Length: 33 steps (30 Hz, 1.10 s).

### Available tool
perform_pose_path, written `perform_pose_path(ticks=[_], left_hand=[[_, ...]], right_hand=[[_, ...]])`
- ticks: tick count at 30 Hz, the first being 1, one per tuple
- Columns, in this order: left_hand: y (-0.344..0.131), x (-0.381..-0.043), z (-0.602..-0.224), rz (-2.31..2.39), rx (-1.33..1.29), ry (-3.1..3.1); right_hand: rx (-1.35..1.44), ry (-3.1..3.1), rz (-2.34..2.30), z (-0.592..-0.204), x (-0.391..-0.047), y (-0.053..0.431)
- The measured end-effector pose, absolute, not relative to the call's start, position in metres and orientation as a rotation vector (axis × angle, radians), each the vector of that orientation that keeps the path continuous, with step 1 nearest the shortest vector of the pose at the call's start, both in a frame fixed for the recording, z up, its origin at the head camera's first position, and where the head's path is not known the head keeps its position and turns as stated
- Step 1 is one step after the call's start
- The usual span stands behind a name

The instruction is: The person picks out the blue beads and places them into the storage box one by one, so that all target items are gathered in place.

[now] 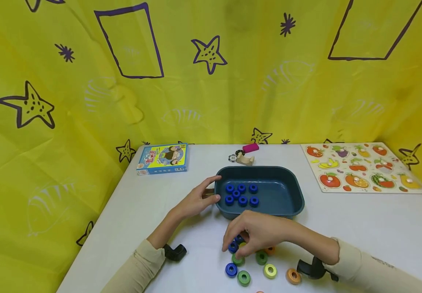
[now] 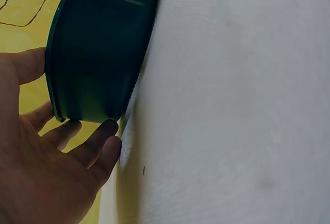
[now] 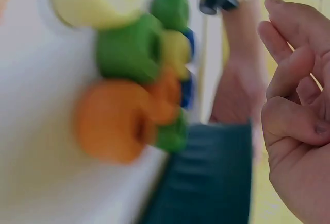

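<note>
My left hand [image 1: 195,200] is at the left end of a dark teal plastic basin [image 1: 277,195], its thumb and fingertips against the rim and outer wall. Several blue rings [image 1: 254,201] lie inside, toward the basin's left side. In front of the basin, my right hand [image 1: 260,228] hovers over a cluster of small rings, fingers loosely bent and nothing held between them. It partly hides the cluster. Around it are a blue ring [image 1: 231,270], green ring [image 1: 243,278], yellow ring [image 1: 270,271] and orange ring [image 1: 293,276]. The right wrist view shows nearby rings blurred.
A boxed card game [image 1: 163,158] lies at the table's back left. Behind the basin are a pink block [image 1: 250,147], a wooden piece [image 1: 245,159] and small round pieces. A fruit puzzle board [image 1: 364,167] rests at back right. Yellow patterned cloth [image 1: 211,101] hangs behind the table.
</note>
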<state>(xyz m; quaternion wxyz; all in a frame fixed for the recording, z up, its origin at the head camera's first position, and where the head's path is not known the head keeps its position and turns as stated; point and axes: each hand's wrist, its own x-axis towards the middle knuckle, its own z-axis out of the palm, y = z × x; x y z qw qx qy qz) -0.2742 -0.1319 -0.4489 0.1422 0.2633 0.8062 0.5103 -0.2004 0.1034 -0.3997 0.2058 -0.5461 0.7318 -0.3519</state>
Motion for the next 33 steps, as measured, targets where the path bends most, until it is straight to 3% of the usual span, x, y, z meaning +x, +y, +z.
perform_pose_path(ticks=[16,25,33], left_hand=[[-0.131,-0.273,-0.444,1.473,0.764,2.309],[-0.131,-0.276,-0.45,1.475,0.746,2.326],[-0.132,-0.276,-0.45,1.467,0.749,2.325]], right_hand=[[-1.685,1.971,-0.714,-0.433,-0.197,0.087],[-1.65,1.992,-0.723,-0.427,-0.197,0.087],[-1.531,2.084,-0.87,-0.398,-0.208,0.101]])
